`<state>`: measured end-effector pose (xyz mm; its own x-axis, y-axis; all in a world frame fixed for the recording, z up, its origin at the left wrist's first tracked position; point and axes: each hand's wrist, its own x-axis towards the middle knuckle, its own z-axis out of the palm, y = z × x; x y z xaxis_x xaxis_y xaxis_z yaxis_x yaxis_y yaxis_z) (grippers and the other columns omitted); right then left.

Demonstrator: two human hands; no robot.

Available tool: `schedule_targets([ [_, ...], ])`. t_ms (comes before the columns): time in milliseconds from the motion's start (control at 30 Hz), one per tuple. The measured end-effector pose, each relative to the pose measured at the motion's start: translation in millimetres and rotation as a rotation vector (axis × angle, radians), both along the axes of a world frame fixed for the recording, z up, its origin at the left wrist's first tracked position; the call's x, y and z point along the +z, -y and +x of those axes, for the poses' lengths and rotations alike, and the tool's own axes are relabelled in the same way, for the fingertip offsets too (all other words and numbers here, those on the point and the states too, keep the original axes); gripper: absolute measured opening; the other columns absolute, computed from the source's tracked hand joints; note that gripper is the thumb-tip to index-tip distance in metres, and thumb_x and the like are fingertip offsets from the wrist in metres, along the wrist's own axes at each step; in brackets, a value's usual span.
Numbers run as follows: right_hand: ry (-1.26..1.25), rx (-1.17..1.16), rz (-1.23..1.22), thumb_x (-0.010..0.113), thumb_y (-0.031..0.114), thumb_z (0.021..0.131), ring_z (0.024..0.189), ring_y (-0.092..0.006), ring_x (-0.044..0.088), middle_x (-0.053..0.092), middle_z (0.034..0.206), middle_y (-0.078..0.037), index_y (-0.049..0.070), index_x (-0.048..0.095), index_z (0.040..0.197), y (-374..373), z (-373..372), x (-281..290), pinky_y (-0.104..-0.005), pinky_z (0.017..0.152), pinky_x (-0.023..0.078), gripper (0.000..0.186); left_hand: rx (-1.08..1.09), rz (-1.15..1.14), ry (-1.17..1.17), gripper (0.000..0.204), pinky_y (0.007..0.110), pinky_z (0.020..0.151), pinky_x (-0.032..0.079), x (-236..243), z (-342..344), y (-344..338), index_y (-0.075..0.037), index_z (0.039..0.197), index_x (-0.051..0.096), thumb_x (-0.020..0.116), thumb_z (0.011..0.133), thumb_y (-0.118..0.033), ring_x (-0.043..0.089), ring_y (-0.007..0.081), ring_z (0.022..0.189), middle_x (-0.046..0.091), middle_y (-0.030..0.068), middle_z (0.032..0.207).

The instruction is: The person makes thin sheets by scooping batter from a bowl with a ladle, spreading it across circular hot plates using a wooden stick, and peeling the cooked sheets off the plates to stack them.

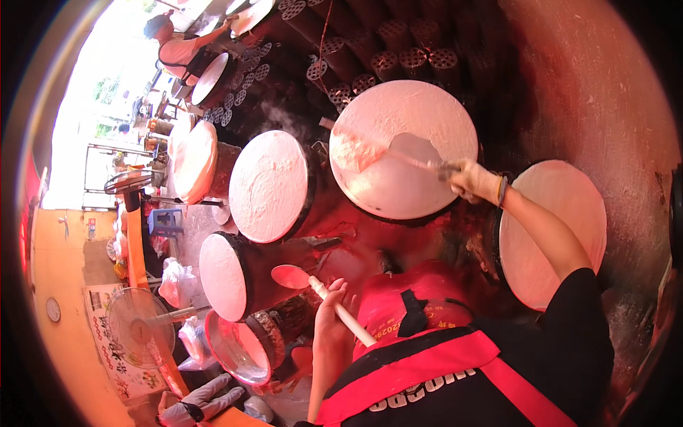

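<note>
My right hand [475, 181], in a pale glove with a band at the wrist, is closed round the handle of a long thin tool [413, 158]. Its blurred length reaches over a large round pan [398, 203] with a pale layer on it. That layer [356, 151] looks bunched on the left, and a smooth grey patch shows in the middle. Lower down, my left hand [331, 313] is wrapped round the pale handle of a ladle [291, 276]. The ladle's reddish bowl points up and left, near a smaller round pan [223, 279].
Another round pan [551, 235] lies beneath my right forearm. More white-coated pans [269, 186] curve away to the left. Several perforated cylinders [385, 65] stand behind the large pan. Two fans [139, 327], a blue stool [165, 222] and a person working [181, 53] are at left.
</note>
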<state>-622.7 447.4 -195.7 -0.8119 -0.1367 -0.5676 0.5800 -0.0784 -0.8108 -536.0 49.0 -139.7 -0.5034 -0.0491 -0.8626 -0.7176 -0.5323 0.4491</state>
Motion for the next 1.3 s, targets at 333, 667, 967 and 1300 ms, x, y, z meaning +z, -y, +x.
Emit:
schedule_targets([
  [333, -0.003, -0.501, -0.039, 0.061, 0.028, 0.088, 0.036, -0.0018, 0.03, 0.042, 0.053, 0.008, 0.017, 0.057, 0.123, 59.7, 104.1, 7.0, -0.0196, 0.033, 0.025, 0.037, -0.281, 0.172, -0.07, 0.03, 0.038, 0.095, 0.046, -20.5, -45.6, 29.1, -0.002, 0.111, 0.053, 0.049, 0.082, 0.001, 0.055, 0.0247, 0.108, 0.057, 0.0089, 0.109],
  [667, -0.02, -0.769, -0.504, 0.043, 0.034, 0.095, 0.034, -0.0061, 0.028, 0.033, 0.051, 0.005, 0.014, 0.04, 0.136, 217.6, 244.8, -13.8, -0.0219, 0.031, 0.023, 0.046, -0.542, 0.181, -0.126, 0.013, 0.027, 0.066, 0.052, -35.0, -87.1, 134.5, -0.007, 0.1, 0.055, 0.056, 0.087, -0.009, 0.059, 0.0157, 0.076, 0.058, 0.0049, 0.087],
  [967, -0.477, -0.996, 0.138, 0.043, 0.035, 0.096, 0.038, -0.0112, 0.044, 0.048, 0.055, -0.001, 0.01, 0.054, 0.1, 374.4, -134.8, -93.9, -0.0269, 0.035, 0.036, 0.028, -0.518, -0.031, -0.303, 0.022, 0.031, 0.076, 0.051, -29.8, -58.9, 264.6, -0.002, 0.105, 0.054, 0.055, 0.084, -0.008, 0.061, 0.0228, 0.096, 0.061, 0.0105, 0.102],
  [1300, -0.302, -1.226, -0.636, 0.045, 0.034, 0.095, 0.037, -0.0096, 0.041, 0.048, 0.06, 0.002, 0.027, 0.043, 0.119, 430.1, -58.6, -86.3, -0.0255, 0.03, 0.032, 0.025, -0.355, -0.003, -0.308, 0.025, 0.034, 0.087, 0.046, -47.2, -45.5, 314.8, -0.001, 0.106, 0.052, 0.055, 0.082, -0.005, 0.056, 0.0223, 0.104, 0.057, 0.0091, 0.107],
])
